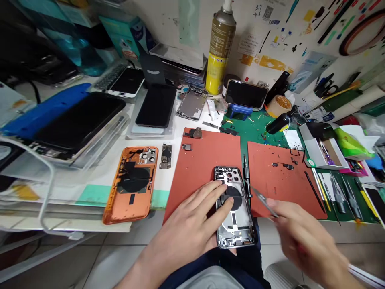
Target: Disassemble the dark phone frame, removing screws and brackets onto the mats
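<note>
My left hand lies across the left side of an opened phone housing, its fingers reaching over the inside and gripping it. The housing is tilted at the front edge of a red mat, with a black round charging coil and three camera openings at its top. In my right hand, slightly blurred, is a pair of metal tweezers. Their tips point up and left, close to the housing's upper right edge. A slim black screwdriver lies just beyond that edge.
An orange phone housing and a logic board lie to the left. Small parts are on the right red mat. Tools line the right side. A yellow spray can and a propped phone stand behind.
</note>
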Motion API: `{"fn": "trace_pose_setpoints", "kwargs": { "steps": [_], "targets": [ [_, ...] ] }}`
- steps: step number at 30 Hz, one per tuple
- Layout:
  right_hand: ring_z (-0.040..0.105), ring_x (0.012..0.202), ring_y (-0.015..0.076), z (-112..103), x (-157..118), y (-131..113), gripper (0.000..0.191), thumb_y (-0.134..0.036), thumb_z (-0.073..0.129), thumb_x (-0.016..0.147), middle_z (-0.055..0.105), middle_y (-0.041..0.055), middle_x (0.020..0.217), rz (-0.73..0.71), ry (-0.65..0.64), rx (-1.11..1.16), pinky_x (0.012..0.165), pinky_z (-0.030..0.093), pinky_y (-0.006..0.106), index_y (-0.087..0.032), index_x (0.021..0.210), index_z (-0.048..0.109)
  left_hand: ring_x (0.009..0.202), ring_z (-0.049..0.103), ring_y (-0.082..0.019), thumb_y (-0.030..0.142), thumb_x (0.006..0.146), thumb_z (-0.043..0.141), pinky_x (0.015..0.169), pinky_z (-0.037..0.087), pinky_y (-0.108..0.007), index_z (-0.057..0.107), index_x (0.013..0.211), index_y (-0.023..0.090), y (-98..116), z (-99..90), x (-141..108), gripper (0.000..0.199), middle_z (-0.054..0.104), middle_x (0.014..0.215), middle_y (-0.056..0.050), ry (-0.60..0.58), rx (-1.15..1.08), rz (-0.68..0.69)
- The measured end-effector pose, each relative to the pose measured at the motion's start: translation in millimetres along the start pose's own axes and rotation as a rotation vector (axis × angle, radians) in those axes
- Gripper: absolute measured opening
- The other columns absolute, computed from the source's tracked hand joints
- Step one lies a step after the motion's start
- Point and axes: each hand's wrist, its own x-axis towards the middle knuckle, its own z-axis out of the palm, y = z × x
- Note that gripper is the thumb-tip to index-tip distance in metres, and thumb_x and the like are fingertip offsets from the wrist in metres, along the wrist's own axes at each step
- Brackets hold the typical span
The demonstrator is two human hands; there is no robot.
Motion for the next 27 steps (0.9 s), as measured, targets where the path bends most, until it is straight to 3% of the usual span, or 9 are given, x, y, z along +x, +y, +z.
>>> {"fn": "trace_pose_setpoints", "kwargs": {
  "steps": [3,6,12,27],
  "targets": [
    [0.08,0.115,0.0348,27.1,49.6,7.2,0.031,-0.002,0.042,0.103,0.081,0.0279,0.114,-0.294,0.042,-0.028,0.089,0.07,0.047,-0.003,0.111,0.072,0.149,0.057,-0.04,0.012,0.092,0.065,0.114,0.061,-0.054,0.063,0.143,0.012,-0.2,5.7,-5.4,0.051,0.063,0.157,-0.022,0.028,0.02,0.011],
    [0.083,0.099,0.0327,40.1,81.2,11.0,0.037,-0.006,0.036,0.105,0.083,0.0265,0.102,-0.447,0.042,-0.076,0.084,0.07,0.043,-0.003,0.101,0.073,0.15,0.057,-0.038,0.012,0.098,0.056,0.114,0.06,-0.05,0.065,0.142,0.013,-2.9,12.6,-9.4,0.044,0.063,0.157,-0.022,0.074,0.029,0.026],
    [0.082,0.096,0.0294,39.9,95.8,16.5,0.037,-0.011,0.04,0.104,0.084,0.0218,0.102,-0.541,-0.033,-0.156,0.089,0.067,0.041,-0.005,0.105,0.076,0.15,0.057,-0.038,0.015,0.103,0.055,0.12,0.055,-0.048,0.068,0.137,0.013,-6.1,22.5,-11.8,0.036,0.065,0.154,-0.024,0.151,0.018,0.05],
    [0.082,0.096,0.0289,38.1,101.1,18.4,0.038,-0.013,0.041,0.104,0.085,0.0205,0.105,-0.564,-0.078,-0.144,0.09,0.067,0.04,-0.006,0.105,0.078,0.147,0.061,-0.038,0.011,0.101,0.051,0.12,0.055,-0.048,0.069,0.129,0.012,-7.8,18.8,-9.1,0.034,0.069,0.147,-0.023,0.148,-0.032,0.038]
  ]
}}
